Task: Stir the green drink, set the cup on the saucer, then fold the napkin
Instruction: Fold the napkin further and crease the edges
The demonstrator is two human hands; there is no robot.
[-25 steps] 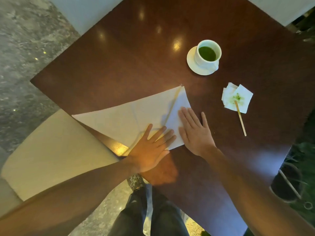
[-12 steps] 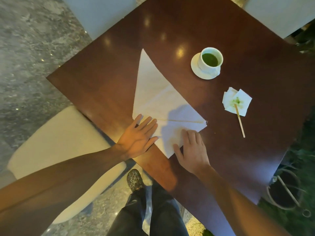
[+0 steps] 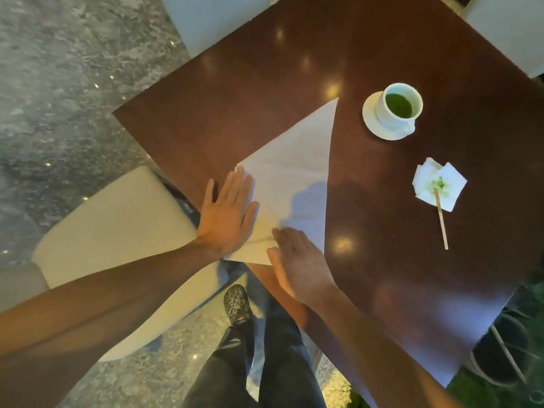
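With the cup (image 3: 399, 106) already on its saucer (image 3: 371, 117) beyond our grip, we pressed both released hands, left (image 3: 228, 214) and right (image 3: 297, 262), flat on the seemingly half-folded napkin (image 3: 297, 178).

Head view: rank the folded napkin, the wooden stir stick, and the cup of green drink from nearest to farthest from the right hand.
From the right hand:
1. Cream folded triangular napkin, under the fingertips, at the table's near edge.
2. Thin wooden stir stick, off to the right, its tip on a stained tissue.
3. White cup of green drink, on its saucer, far right.
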